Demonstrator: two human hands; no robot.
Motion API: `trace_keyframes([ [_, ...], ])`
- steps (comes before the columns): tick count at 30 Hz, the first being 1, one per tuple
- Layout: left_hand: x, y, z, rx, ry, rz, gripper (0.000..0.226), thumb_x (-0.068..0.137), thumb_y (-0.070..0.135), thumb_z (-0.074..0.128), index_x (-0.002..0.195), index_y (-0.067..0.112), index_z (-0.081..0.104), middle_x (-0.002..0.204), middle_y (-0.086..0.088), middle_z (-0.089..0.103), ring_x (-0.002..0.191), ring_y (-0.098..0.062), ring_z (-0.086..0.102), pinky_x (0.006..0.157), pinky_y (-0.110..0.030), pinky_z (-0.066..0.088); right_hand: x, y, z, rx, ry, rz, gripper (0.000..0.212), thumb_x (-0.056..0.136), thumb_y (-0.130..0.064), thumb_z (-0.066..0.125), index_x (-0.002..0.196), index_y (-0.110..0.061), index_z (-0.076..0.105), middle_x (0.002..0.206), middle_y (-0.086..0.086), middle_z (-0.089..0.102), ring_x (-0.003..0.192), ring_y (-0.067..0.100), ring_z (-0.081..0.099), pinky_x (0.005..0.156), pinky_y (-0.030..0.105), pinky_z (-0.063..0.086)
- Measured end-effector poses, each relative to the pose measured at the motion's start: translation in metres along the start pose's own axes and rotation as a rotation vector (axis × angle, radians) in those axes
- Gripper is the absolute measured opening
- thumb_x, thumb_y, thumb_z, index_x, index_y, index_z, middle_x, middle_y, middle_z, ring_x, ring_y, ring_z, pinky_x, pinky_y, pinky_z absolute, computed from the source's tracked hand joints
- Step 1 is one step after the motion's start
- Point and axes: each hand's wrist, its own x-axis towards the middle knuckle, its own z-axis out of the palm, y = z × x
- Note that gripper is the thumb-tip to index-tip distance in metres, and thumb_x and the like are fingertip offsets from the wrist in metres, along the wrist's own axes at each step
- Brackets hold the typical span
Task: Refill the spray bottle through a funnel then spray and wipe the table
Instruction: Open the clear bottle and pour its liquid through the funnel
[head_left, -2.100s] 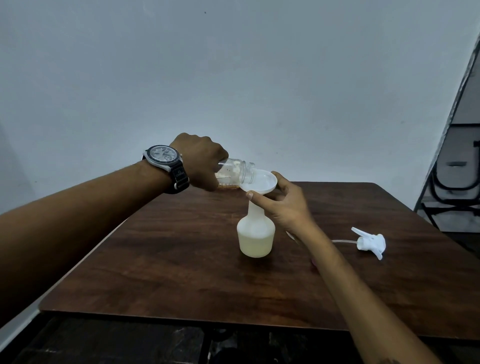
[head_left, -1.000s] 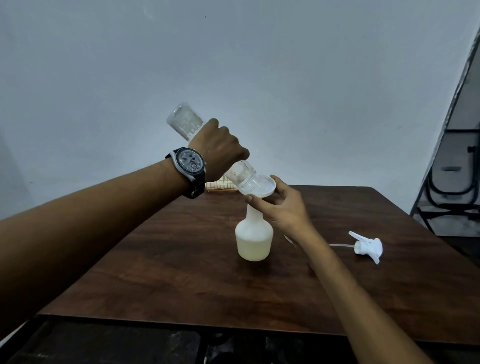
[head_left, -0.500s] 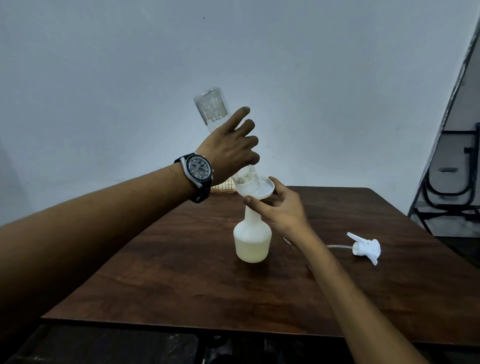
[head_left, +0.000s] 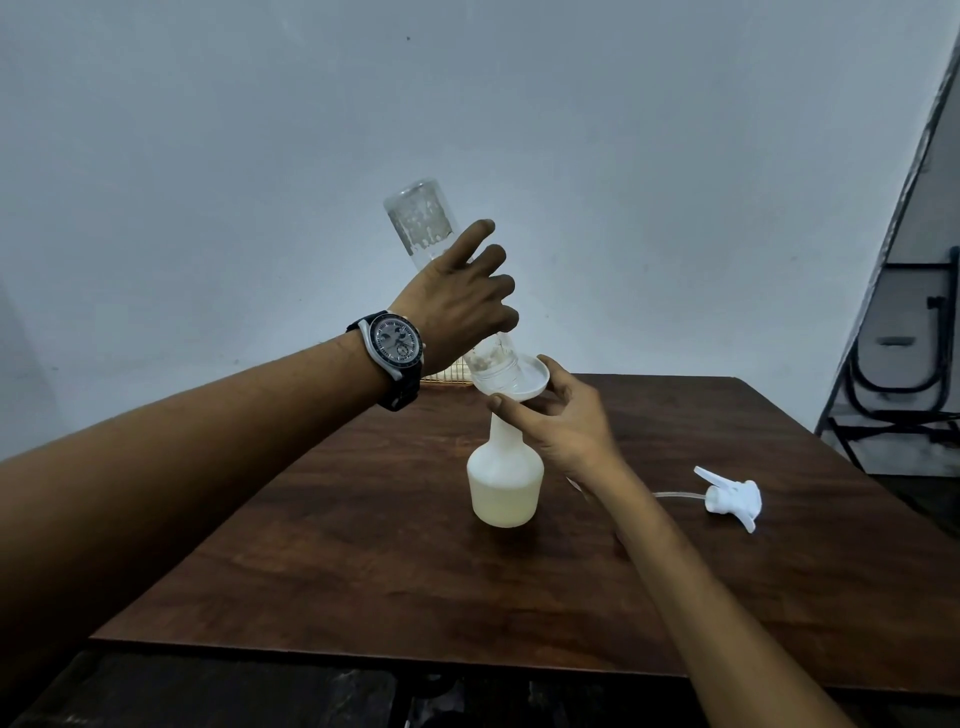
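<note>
— Start at the left. What is the left hand doing?

— The left hand, a watch on its wrist, grips a clear bottle turned upside down. Three fingers curl round the barrel and the index finger lies straight along it. The thumb is hidden.

— How does that bottle sit?

— Tilted, with its base toward eleven o'clock and its mouth down toward five o'clock, inside the white funnel. Droplets cling inside its upper part. I cannot tell whether anything is running out.

— And the funnel?

— Its stem stands in the neck of the spray bottle, which is upright near the middle of the dark wooden tabletop. Pale yellowish liquid fills the spray bottle's lower body.

— The right hand?

— The right hand comes in from five o'clock and pinches the funnel's rim between thumb and fingers.

— Anything further right?

— At three o'clock of the spray bottle, well apart, the white trigger head lies on its side with its tube pointing toward nine o'clock. Beyond the tabletop, at two o'clock, a folded chair stands by the wall.
</note>
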Motion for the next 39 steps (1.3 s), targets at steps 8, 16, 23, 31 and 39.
trace_keyframes([
  [8,0.000,-0.001,-0.007,-0.065,-0.065,0.004,0.080,0.071,-0.002,-0.005,0.087,0.031,0.066,0.074,0.005,0.043,0.100,-0.034,0.054,0.124,-0.055,0.018,-0.001,-0.002,-0.001,-0.028,-0.012,0.000,0.053,0.071,-0.038,0.097,0.113,-0.043,0.067,0.122,-0.008,0.076,0.118,0.015,0.072,0.094,0.041,0.062],
  [16,0.001,-0.004,-0.010,-0.082,-0.160,-0.010,0.063,0.078,0.000,0.014,0.092,0.031,0.067,0.074,0.006,0.044,0.098,-0.032,0.055,0.123,-0.054,0.020,0.000,-0.001,0.000,-0.010,-0.006,0.002,0.068,0.061,-0.049,0.095,0.121,-0.035,0.069,0.118,-0.005,0.079,0.113,0.013,0.074,0.090,0.039,0.062],
  [23,-0.002,-0.002,-0.004,-0.137,-0.129,-0.023,0.062,0.083,-0.003,0.019,0.095,0.032,0.069,0.075,0.006,0.050,0.093,-0.030,0.056,0.119,-0.051,0.027,-0.001,-0.003,-0.002,-0.015,-0.015,0.000,0.039,0.079,-0.024,0.094,0.107,-0.035,0.070,0.109,-0.009,0.080,0.103,0.006,0.076,0.083,0.032,0.061],
  [31,-0.008,0.006,0.000,-0.374,-0.363,-0.209,0.043,0.089,0.011,0.057,0.128,0.030,0.053,0.111,0.004,0.065,0.108,-0.026,0.061,0.093,-0.038,0.038,-0.002,-0.002,-0.002,-0.003,-0.030,-0.016,0.039,0.080,-0.023,0.093,0.113,-0.027,0.072,0.108,-0.006,0.081,0.105,0.012,0.077,0.083,0.036,0.059],
  [39,-0.031,0.013,0.021,-0.788,-0.421,-0.538,0.052,0.080,0.044,0.072,0.128,0.030,0.056,0.101,0.006,0.068,0.087,-0.024,0.066,0.065,-0.029,0.037,0.002,0.001,-0.001,0.001,-0.014,0.008,0.058,0.068,-0.040,0.096,0.120,-0.040,0.072,0.116,-0.004,0.079,0.111,0.014,0.075,0.076,0.030,0.056],
])
